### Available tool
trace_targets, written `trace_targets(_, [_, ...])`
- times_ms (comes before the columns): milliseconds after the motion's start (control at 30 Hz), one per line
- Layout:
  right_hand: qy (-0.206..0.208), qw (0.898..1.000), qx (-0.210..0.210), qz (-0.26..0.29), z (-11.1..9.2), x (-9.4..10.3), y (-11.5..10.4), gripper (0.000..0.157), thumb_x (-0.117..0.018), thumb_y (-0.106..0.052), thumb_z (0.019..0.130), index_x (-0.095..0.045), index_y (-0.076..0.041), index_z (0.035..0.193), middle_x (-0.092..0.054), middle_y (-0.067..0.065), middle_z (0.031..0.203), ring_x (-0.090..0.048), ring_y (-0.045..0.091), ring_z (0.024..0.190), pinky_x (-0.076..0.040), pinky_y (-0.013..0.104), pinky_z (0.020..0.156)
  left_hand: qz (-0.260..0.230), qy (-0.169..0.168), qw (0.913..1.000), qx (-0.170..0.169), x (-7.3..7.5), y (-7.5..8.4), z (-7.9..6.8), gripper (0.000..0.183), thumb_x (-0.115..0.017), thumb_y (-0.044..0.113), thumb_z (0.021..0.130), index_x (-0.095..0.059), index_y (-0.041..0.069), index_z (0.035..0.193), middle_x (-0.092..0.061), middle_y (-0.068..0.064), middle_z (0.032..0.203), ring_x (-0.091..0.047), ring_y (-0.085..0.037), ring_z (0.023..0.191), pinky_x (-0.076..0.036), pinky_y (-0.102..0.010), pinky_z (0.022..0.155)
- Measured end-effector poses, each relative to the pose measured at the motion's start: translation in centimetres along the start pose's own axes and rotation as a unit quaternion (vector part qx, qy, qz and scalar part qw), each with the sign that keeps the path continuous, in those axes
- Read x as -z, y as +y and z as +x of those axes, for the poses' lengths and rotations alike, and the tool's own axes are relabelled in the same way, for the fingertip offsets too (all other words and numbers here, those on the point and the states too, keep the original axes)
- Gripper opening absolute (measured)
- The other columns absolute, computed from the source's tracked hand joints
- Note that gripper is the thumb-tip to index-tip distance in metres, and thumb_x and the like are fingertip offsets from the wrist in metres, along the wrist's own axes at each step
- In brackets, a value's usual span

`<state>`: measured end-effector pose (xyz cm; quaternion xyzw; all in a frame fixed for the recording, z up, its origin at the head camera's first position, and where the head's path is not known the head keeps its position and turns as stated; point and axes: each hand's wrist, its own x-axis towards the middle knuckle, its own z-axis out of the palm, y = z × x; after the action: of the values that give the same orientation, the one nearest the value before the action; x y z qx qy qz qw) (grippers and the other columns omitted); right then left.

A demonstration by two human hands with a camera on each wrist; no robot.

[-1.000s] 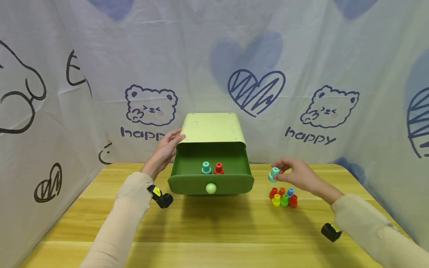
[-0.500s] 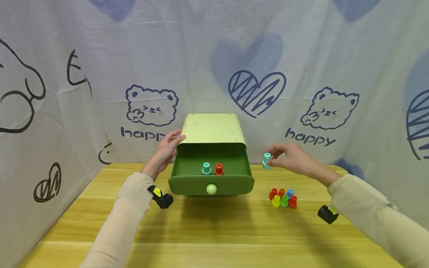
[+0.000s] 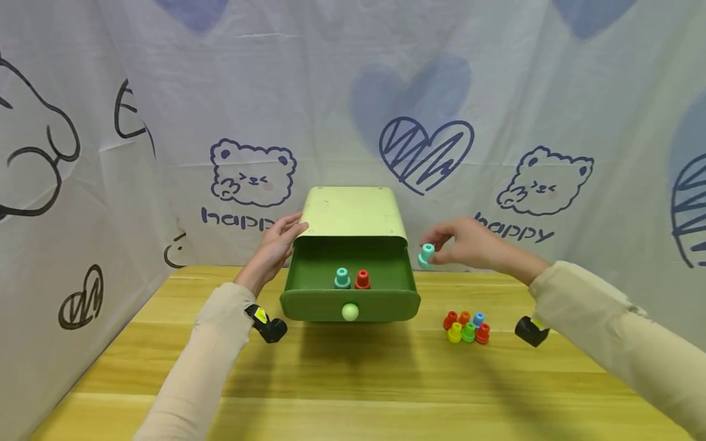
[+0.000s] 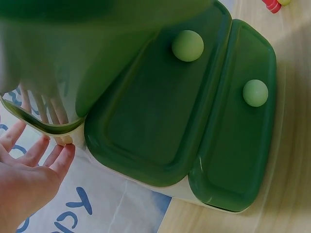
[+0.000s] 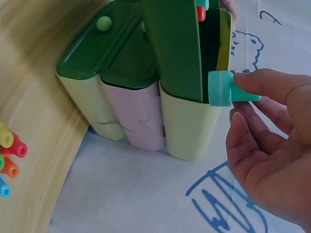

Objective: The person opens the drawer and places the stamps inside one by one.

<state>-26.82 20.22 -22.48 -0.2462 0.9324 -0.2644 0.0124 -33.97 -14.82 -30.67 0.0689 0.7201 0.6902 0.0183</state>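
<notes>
With my right hand [image 3: 463,244] I pinch a teal peg [image 3: 426,257] between thumb and fingers, raised just right of the pulled-out top drawer [image 3: 309,304]. My left hand [image 3: 273,248], fingers extended, rests against the left side of the cabinet [image 3: 355,211]. Inside the drawer, another teal peg [image 3: 342,279] stands beside a red peg [image 3: 362,280]. Six more pegs [image 3: 468,333] stand clustered on the surface [image 3: 342,386], to the right.

Looks like smooth, softly shiny plastic on drawer [image 3: 309,306], knob [image 3: 350,312] and cabinet [image 3: 355,212], likewise on the held peg [image 5: 221,88] and pegs [image 3: 468,332] at right. Shows faintly glossy wood grain across the table [image 3: 353,380], creased matt cloth in the far curtain [image 3: 325,116], wrinkled matt cloth on both sleeves [image 3: 193,361].
</notes>
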Motion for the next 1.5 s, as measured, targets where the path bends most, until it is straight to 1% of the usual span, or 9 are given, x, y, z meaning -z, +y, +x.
trace_targets(167, [-0.026,1.000,0.006,-0.002,1.1,-0.1,-1.2,0.018,-0.071,-0.009,0.082,-0.071,-0.008,0.100,-0.066,0.001,0.089,-0.057,0.023,0.088,-0.052,0.038,0.078,0.003,0.003,1.0000,0.000,0.1,-0.1,0.0,0.064,-0.055,0.033,0.098,-0.029,0.011,0.152,-0.026,-0.016,0.153,-0.022,-0.030,0.141,-0.015,-0.052,0.115])
trace_targets(333, [-0.048,0.998,0.033,-0.013,1.9,-0.3,-2.2,0.014,-0.074,-0.009,0.081,-0.071,-0.009,0.094,-0.066,0.000,0.086,-0.057,0.021,0.084,-0.051,0.036,0.077,0.002,0.005,1.0000,0.000,0.1,-0.1,0.1,0.065,-0.056,0.034,0.098,-0.029,0.011,0.152,-0.027,-0.015,0.153,-0.023,-0.030,0.141,-0.015,-0.052,0.115])
trace_targets(500, [-0.068,0.997,0.030,-0.005,2.8,-0.8,-2.8,0.017,-0.074,-0.010,0.082,-0.070,-0.006,0.099,-0.067,0.000,0.087,-0.059,0.020,0.085,-0.052,0.035,0.078,-0.003,0.004,1.0000,0.003,0.0,0.0,0.1,0.063,-0.056,0.033,0.098,-0.030,0.012,0.151,-0.027,-0.014,0.153,-0.023,-0.029,0.141,-0.015,-0.051,0.115])
trace_targets(667, [-0.088,0.996,0.023,0.025,3.5,-1.3,-3.1,0.024,-0.074,-0.009,0.083,-0.070,-0.002,0.105,-0.069,0.002,0.091,-0.062,0.019,0.087,-0.054,0.034,0.081,0.002,0.003,1.0000,0.001,-0.1,0.2,0.1,0.063,-0.056,0.033,0.098,-0.030,0.012,0.151,-0.027,-0.015,0.153,-0.023,-0.030,0.141,-0.014,-0.051,0.115])
trace_targets(833, [-0.111,0.992,0.045,0.038,4.1,-1.9,-3.2,0.024,-0.074,-0.005,0.082,-0.070,0.002,0.104,-0.070,0.002,0.089,-0.063,0.017,0.083,-0.055,0.030,0.077,0.001,0.005,1.0000,0.000,0.0,0.3,0.0,0.062,-0.055,0.032,0.099,-0.029,0.011,0.151,-0.027,-0.014,0.154,-0.023,-0.030,0.141,-0.014,-0.051,0.115])
trace_targets(1033, [-0.133,0.988,0.056,0.046,4.6,-2.7,-3.3,0.016,-0.075,0.000,0.079,-0.071,0.001,0.095,-0.069,0.002,0.084,-0.063,0.016,0.079,-0.056,0.028,0.074,-0.004,0.008,1.0000,0.004,0.0,0.1,0.0,0.062,-0.056,0.031,0.098,-0.029,0.011,0.151,-0.027,-0.014,0.153,-0.024,-0.030,0.141,-0.014,-0.051,0.115])
trace_targets(1233, [-0.153,0.985,0.059,0.053,5.0,-2.9,-3.5,0.016,-0.073,0.002,0.080,-0.071,0.001,0.095,-0.068,0.004,0.086,-0.062,0.017,0.079,-0.055,0.028,0.074,-0.001,0.013,0.9999,0.002,0.1,0.1,-0.1,0.062,-0.055,0.030,0.098,-0.029,0.010,0.151,-0.028,-0.014,0.153,-0.025,-0.030,0.141,-0.015,-0.051,0.115])
trace_targets(1433, [-0.179,0.982,0.041,0.040,5.3,-3.2,-3.6,0.016,-0.074,0.002,0.078,-0.070,-0.001,0.093,-0.067,0.004,0.086,-0.061,0.017,0.080,-0.055,0.028,0.074,-0.005,0.010,0.9999,0.001,-0.1,0.2,-0.1,0.062,-0.056,0.029,0.098,-0.029,0.010,0.151,-0.028,-0.014,0.154,-0.025,-0.029,0.141,-0.015,-0.050,0.116])
trace_targets(1500, [-0.186,0.981,0.040,0.037,5.4,-3.3,-3.7,0.016,-0.074,0.002,0.078,-0.070,-0.001,0.093,-0.067,0.004,0.086,-0.061,0.017,0.081,-0.055,0.027,0.074,-0.007,0.010,0.9999,0.000,-0.2,0.2,-0.1,0.062,-0.056,0.028,0.099,-0.029,0.009,0.151,-0.028,-0.015,0.154,-0.026,-0.029,0.140,-0.017,-0.048,0.116])
